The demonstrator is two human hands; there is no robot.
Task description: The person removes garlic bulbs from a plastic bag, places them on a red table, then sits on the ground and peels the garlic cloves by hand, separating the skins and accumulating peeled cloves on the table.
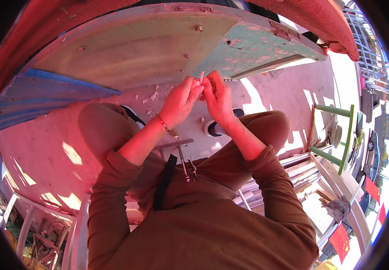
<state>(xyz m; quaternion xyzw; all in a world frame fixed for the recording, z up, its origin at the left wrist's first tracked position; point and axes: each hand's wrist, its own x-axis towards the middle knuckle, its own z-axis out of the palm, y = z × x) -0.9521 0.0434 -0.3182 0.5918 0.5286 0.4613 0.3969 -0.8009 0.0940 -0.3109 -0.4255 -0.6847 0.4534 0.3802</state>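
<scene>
Both hands meet in front of me, above the gap between my knees, their fingertips closed together. A short, thin, pale stick or strip (202, 76) pokes up between them; its kind is too small to tell. My left hand (178, 101) pinches at its lower end, thumb against fingers. From the other side my right hand (218, 94) holds it with bent fingers. Just under the fingertips shows a small brownish, crumbly patch (200, 97); whether it is held or lies lower down, I cannot tell.
A weathered wooden board (149, 49) with peeling green paint stands ahead, a blue corrugated sheet (37, 99) at its left. Pale scraps (153, 96) lie on the concrete floor. A green frame (334, 110) stands right, stacked wooden slats (289, 175) nearer me. Red cloth hangs overhead.
</scene>
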